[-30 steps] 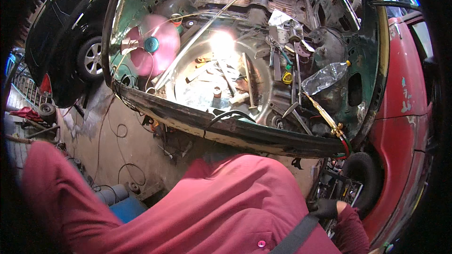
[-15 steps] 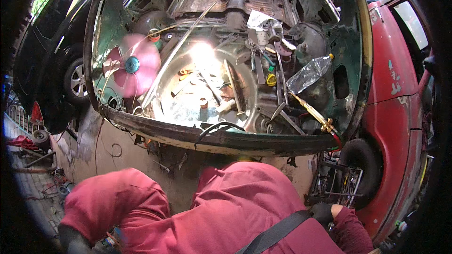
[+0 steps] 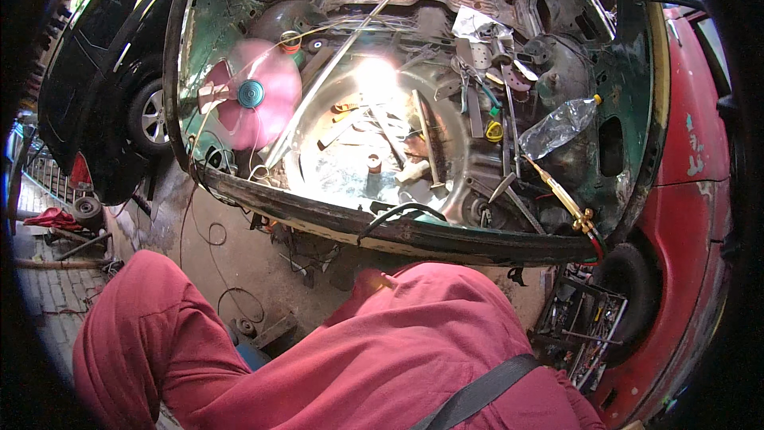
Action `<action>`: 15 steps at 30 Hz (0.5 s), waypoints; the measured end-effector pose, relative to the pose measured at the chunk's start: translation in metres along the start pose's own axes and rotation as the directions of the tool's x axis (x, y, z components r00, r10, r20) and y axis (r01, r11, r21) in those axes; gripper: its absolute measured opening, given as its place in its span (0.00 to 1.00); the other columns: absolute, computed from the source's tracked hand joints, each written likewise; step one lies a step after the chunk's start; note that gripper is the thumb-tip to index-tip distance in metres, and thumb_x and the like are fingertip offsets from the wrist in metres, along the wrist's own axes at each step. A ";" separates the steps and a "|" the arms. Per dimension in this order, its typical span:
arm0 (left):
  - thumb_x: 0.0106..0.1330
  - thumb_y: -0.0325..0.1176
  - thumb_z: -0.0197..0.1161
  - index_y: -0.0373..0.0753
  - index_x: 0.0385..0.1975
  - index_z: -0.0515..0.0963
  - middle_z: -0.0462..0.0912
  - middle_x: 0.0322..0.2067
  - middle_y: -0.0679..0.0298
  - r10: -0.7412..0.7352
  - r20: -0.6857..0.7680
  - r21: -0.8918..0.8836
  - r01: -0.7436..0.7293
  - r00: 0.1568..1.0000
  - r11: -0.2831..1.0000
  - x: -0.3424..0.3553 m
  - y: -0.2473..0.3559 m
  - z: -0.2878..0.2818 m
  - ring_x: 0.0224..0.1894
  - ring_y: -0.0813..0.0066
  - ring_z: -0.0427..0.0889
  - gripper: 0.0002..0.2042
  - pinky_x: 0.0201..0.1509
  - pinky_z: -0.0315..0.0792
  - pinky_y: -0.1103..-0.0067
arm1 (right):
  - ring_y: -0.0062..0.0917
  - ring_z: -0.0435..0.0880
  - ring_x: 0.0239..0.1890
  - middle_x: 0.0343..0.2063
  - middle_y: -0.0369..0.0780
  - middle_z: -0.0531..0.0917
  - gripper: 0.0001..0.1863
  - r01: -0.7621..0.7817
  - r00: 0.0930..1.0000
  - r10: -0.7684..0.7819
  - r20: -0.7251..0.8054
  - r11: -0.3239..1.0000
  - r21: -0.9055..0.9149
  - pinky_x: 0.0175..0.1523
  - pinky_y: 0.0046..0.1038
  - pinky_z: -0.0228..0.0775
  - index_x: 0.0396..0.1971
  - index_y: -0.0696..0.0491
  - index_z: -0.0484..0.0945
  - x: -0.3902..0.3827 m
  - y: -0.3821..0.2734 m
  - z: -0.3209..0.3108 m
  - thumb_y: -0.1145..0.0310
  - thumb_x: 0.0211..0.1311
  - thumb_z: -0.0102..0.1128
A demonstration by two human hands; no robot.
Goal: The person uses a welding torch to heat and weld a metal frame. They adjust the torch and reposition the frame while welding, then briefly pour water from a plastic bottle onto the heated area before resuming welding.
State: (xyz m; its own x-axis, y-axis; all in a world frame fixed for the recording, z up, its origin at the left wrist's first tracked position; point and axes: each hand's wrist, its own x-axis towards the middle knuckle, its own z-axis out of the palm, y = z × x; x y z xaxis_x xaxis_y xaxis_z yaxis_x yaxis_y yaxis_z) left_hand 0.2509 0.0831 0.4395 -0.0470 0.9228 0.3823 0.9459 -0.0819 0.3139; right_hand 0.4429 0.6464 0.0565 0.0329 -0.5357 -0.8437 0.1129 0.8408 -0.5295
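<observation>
Neither hand shows clearly; my red-clad body and legs [image 3: 334, 350] fill the lower view, crossed by a black strap [image 3: 485, 386]. A small tan shape near my thigh, at the middle, is too blurred to make out. Ahead is a stripped green car body's open rear [image 3: 382, 235]. It holds a pink fan [image 3: 267, 111], a long pale bar [image 3: 334, 64], a plastic bottle [image 3: 557, 127], a brass torch [image 3: 569, 207] with hoses, pliers [image 3: 465, 80] and several other tools around the brightly lit spare-wheel well [image 3: 318, 151].
A black car [image 3: 103, 80] stands at left, a red car body [image 3: 688, 215] at right. A loose tire [image 3: 625, 302] and a metal rack of tools [image 3: 577, 326] lie low at right. Cables [image 3: 215, 239] cross the concrete floor, and a red cloth [image 3: 52, 219] is at far left.
The view has shifted. My left leg has moved, and both gloved hands, seen low at left and right half a second ago, are now out of sight.
</observation>
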 end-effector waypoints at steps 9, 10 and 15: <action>0.83 0.45 0.52 0.47 0.61 0.84 0.84 0.62 0.61 -0.027 0.070 -0.194 0.040 0.997 0.980 -0.050 -0.002 -0.002 0.59 0.65 0.84 0.18 0.58 0.78 0.70 | 0.46 0.89 0.50 0.50 0.51 0.89 0.30 -0.018 1.000 0.018 0.023 1.000 0.016 0.57 0.41 0.79 0.56 0.52 0.86 0.019 -0.013 -0.007 0.43 0.66 0.59; 0.83 0.45 0.51 0.47 0.61 0.84 0.84 0.62 0.61 -0.048 0.086 -0.270 0.070 0.995 0.960 -0.062 -0.002 0.008 0.59 0.65 0.84 0.18 0.58 0.78 0.70 | 0.46 0.89 0.50 0.50 0.51 0.89 0.30 -0.027 0.999 0.026 0.037 1.000 0.013 0.57 0.41 0.78 0.55 0.52 0.86 0.018 -0.014 -0.008 0.42 0.67 0.59; 0.78 0.40 0.57 0.46 0.52 0.87 0.88 0.55 0.59 -0.177 -0.251 -0.592 -0.006 0.952 0.806 -0.080 -0.051 0.080 0.50 0.60 0.89 0.14 0.49 0.80 0.69 | 0.44 0.90 0.50 0.50 0.50 0.90 0.31 -0.079 0.991 0.079 0.107 0.997 -0.001 0.57 0.41 0.78 0.55 0.51 0.87 0.004 -0.030 -0.017 0.40 0.68 0.58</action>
State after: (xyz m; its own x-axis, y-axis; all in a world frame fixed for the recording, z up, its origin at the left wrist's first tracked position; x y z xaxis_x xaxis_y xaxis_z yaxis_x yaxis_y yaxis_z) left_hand 0.2319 0.0435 0.3229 -0.2928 0.7980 0.5267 0.5730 -0.2945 0.7648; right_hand 0.4228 0.6206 0.0679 0.1473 -0.4729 -0.8687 0.1091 0.8807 -0.4610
